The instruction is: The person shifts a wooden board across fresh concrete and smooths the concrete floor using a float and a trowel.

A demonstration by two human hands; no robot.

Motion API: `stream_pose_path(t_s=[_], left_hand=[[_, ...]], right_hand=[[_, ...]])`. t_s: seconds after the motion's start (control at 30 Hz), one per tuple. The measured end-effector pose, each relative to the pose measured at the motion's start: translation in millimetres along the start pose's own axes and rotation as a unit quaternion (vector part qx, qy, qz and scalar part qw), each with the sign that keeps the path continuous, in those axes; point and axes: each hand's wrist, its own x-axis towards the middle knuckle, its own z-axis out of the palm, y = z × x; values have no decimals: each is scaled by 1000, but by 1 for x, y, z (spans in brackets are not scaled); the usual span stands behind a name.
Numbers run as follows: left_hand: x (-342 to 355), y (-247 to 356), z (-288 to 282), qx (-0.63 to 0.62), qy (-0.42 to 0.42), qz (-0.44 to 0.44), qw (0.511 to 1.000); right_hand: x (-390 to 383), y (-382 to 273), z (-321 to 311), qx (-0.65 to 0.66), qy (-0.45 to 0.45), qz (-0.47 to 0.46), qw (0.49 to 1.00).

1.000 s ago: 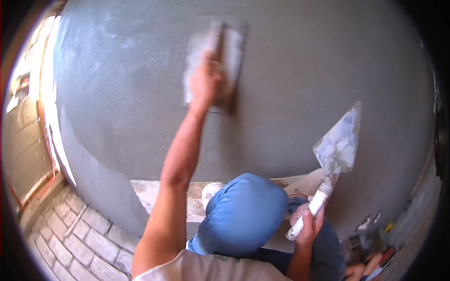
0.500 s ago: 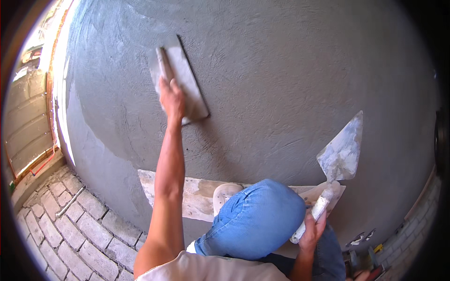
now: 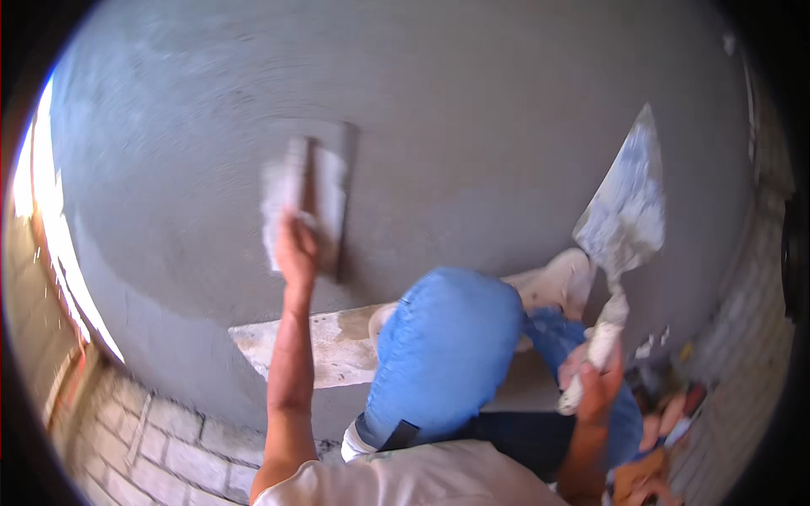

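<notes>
My left hand is wrapped round the handle of a flat rectangular plastering trowel, its plate against smooth, damp-looking grey plaster. Motion blurs that trowel. On the right, my right hand grips the pale, mortar-crusted handle of a pointed brick trowel. Its broad blade points up and away from me, smeared with whitish mortar, apart from the other trowel. Between my arms, my bent knee in blue jeans rises over a stained wooden board.
A pale shoe rests at the board's right end. Brick paving lies at the lower left, near a bright gap along the left edge. At the lower right, another person shows in part, beside small blurred items.
My left hand has brought the plastering trowel lower and nearer my knee, turning it more upright. My right hand and the brick trowel sit farther right. The whole view has shifted.
</notes>
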Motion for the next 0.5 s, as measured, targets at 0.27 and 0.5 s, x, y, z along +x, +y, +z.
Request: stream_pose_path(t_s=[0.27,0.5], left_hand=[[43,164,125,-80,-218,80,970],[-4,201,120,19,-368,382,848]], right_hand=[[-24,-71,-130,-182,141,-22,973],[1,-26,-179,-139,113,-13,984]])
